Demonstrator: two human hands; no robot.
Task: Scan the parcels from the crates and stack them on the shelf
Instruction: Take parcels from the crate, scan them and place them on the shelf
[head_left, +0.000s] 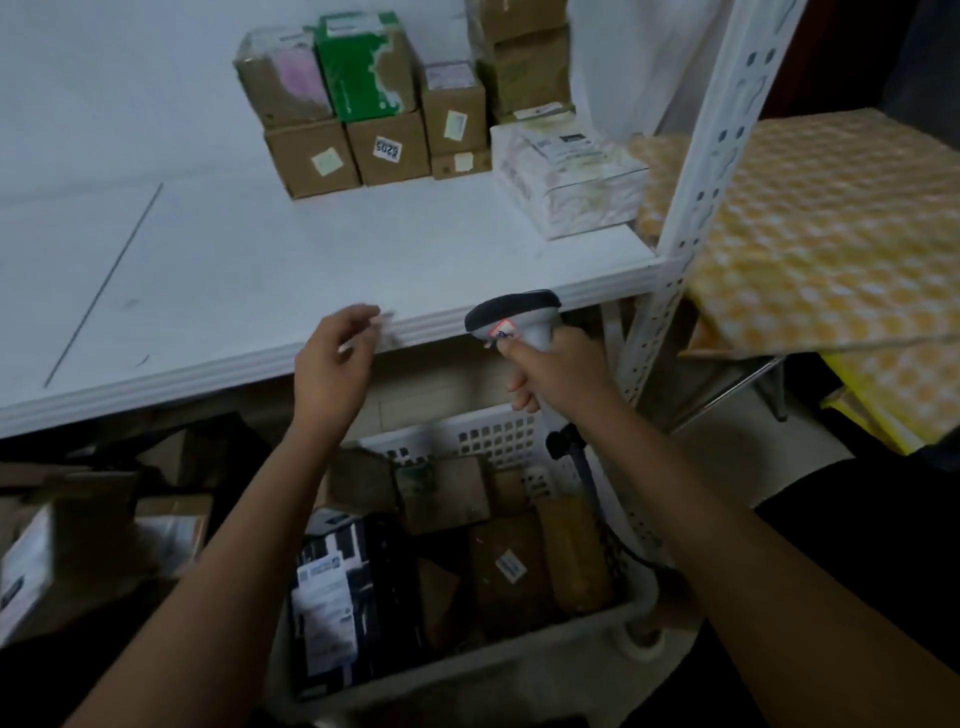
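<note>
At the near edge of the white shelf (311, 249): right hand (558, 371) wrapped round a grey scanner (519, 319), left hand (337, 358) loose, fingers relaxed, holding nothing. Down below, white crate (493, 434) full of parcels (511, 566). Far right on the shelf, stacked boxes (387, 148).

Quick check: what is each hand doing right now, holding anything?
Left hand: loosely curled at the front edge of the shelf, holding nothing.
Right hand: grips the handle of the barcode scanner above the crate.
</note>
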